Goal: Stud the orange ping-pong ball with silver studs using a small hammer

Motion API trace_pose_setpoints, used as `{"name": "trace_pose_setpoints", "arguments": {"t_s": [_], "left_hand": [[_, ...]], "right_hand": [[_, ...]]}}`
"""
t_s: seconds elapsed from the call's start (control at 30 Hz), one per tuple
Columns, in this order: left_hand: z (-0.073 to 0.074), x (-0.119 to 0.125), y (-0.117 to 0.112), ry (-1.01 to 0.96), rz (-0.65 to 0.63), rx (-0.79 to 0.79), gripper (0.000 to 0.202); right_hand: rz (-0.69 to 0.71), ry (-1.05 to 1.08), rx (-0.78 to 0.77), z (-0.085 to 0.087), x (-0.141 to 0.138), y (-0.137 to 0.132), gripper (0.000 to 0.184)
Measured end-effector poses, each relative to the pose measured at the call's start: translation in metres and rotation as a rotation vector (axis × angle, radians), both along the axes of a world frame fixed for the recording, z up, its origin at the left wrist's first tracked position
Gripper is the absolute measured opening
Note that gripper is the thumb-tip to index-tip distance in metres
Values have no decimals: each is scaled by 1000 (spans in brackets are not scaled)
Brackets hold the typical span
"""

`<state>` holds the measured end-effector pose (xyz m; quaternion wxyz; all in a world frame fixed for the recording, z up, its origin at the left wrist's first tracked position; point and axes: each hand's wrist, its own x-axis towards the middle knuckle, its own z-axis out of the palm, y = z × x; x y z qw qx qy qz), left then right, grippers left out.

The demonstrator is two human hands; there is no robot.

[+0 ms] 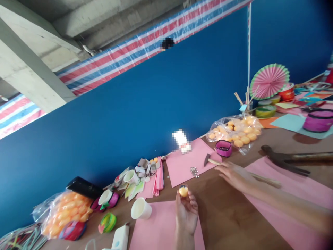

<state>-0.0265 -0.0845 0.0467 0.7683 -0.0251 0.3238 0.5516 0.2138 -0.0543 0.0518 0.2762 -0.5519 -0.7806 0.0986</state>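
The left hand (pixel 186 211) is holding up a small orange ball (pixel 183 190) over the near middle of the desk (pixel 229 215). Its fingers (pixel 193 203) are grasping the ball from below and from the sides. The ball is sitting at the fingertips, above a pink paper sheet (pixel 158 229).

The right hand (pixel 232 175) is reaching out flat toward a little hammer (pixel 212 160). Its fingers are released and spread, lying on the long wooden handle. The hammer head is resting on another pink sheet (pixel 182 163), just right of a small pile of shiny tacks (pixel 194 171).

It looks like the person is getting the ball ready in one hand and going for the hammer with the other. The next move would call for closing the right fingers around the handle and lifting it without bumping the tacks.

Counting things: one ball is being held. Two clear bags of orange balls are lying on the desk, one far right (pixel 238 133) and one near left (pixel 66 210). Three white paper cups are showing: one near the left hand (pixel 140 208), one further left (pixel 105 197) and one among the paper scraps (pixel 130 176). Two hammers are lying there, the little one and a big dark one (pixel 288 160) on the right. One pink fan (pixel 269 80) is standing far right. The tacks are too small to count.
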Motion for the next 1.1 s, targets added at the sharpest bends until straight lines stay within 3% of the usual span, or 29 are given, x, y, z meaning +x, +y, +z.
{"name": "trace_pose_setpoints", "arguments": {"t_s": [0.2, 0.37, 0.67, 1.1], "left_hand": [[-6, -11, -7, -54, 14, 21, 11], [-9, -19, -11, -86, 17, 45, 13], [-9, -16, -13, -59, 31, 17, 12], [-5, -8, -11, 46, 32, -44, 17]], "right_hand": [[120, -96, -98, -12, -49, 21, 19], [149, -96, -109, -15, -67, 36, 19], [162, -135, -137, -23, -75, 47, 19], [136, 41, -122, -20, -64, 31, 12]]}}
